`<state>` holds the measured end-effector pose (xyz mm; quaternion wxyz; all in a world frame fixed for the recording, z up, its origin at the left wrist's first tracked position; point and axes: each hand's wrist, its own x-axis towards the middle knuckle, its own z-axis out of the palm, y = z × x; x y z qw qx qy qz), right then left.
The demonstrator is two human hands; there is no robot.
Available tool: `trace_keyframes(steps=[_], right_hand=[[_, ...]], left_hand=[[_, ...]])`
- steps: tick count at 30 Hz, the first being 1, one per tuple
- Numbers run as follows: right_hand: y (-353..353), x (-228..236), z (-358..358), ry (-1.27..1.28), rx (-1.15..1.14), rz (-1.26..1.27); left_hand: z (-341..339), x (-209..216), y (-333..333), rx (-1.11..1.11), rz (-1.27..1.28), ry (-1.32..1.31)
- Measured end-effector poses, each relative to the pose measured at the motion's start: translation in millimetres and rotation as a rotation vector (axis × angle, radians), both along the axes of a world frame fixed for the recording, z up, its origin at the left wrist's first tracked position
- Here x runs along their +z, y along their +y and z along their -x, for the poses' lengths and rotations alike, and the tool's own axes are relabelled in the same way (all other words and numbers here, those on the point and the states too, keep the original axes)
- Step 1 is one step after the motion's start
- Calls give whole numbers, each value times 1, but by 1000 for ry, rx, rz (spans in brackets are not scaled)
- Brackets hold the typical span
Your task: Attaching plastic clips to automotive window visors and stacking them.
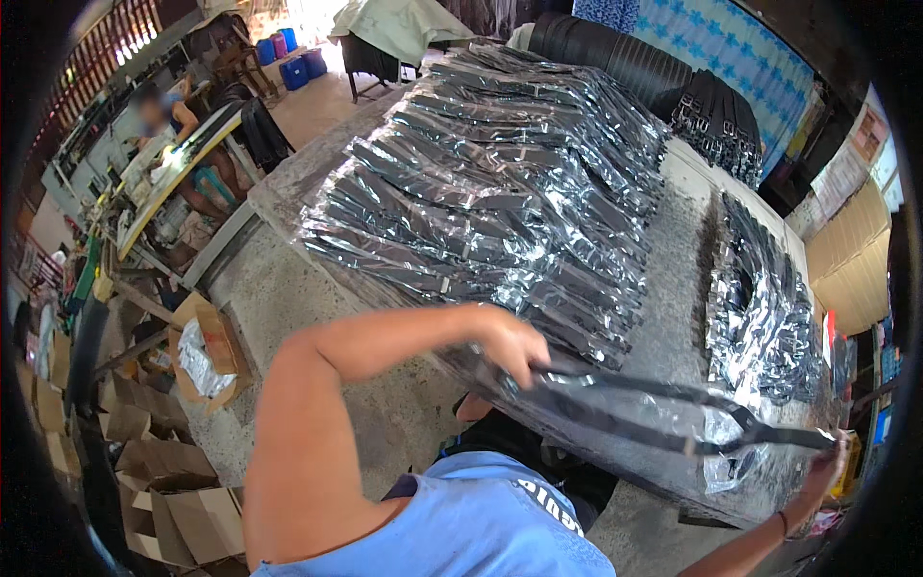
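A black strap (pixel 711 394) with a long loop and a forked joint is stretched between my two hands above the near edge of the table. My left hand (pixel 511 344) is closed round the loop's left end, with what looks like clear plastic hanging about it. At the far right my right hand (pixel 825 471) grips the strap's single tail; its fingers are partly hidden. Beyond my left hand, rows of black straps in clear plastic sleeves (pixel 500 202) overlap across the table. Another pile of plastic-wrapped straps (pixel 760 308) lies on the right side.
The worn grey table (pixel 668 288) runs away from me. At its far side are a black rolled stack (pixel 611 53) and buckled straps (pixel 716 125). Cardboard boxes (pixel 168 462) stand on the floor at left. Further off, a person (pixel 173 115) sits at a lit workbench.
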<state>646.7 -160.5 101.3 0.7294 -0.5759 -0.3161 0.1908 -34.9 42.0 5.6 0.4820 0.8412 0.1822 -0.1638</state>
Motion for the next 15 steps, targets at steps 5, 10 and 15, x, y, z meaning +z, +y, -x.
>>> trace_keyframes(steps=[5,10,15], right_hand=[[108,-86,126,-758,-37,180],[255,-70,330,194,476,-121],[322,-133,438,652,562,-35]], left_hand=[[113,90,113,109,-441,419],[196,222,180,814,-1197,1160],[229,168,197,1137,-1395,201]])
